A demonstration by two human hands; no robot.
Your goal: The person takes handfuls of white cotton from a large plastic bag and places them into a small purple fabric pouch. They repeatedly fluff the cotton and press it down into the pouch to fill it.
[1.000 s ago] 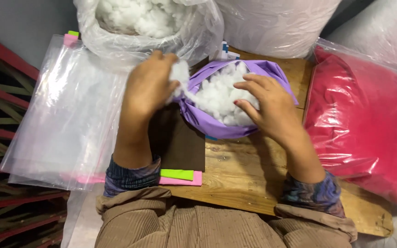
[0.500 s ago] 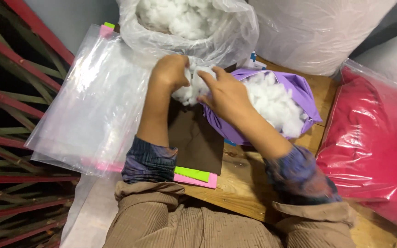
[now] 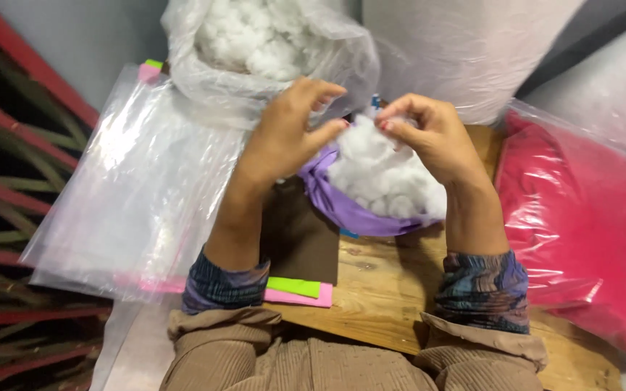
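At the centre of the frame, above a wooden board [image 3: 393, 289], two bare hands are working a wad of white fibre stuffing [image 3: 378, 170] into a purple fabric cover [image 3: 342, 210]. The right hand [image 3: 436, 137] is pinching a tuft of the fluff between thumb and fingertips, wrist bending downward over the cover's mouth, while the left hand [image 3: 288, 134] is arching beside it with fingers half curled and spread, thumb pointing toward the same tuft and just brushing it. Both forearms are rising from patterned cuffs at the lower part of the frame and converging on the cover, which is sitting open just above mid-frame with filling bulging out of it. Loose fibre is looking likely to spill, since the mound is standing higher than the purple rim and only a light pinch is holding the top tuft; a snag on the fingers could drag a clump out onto the board. Just behind the hands, toward the upper middle, a clear plastic bag of the same white filling [image 3: 269, 43] is gaping open and could be slumping forward if nudged. To the left, a stack of flat clear zip bags [image 3: 132, 188] is overhanging the edge and could be sliding off, and at the right a bagged red cushion [image 3: 581, 224] is crowding the board.
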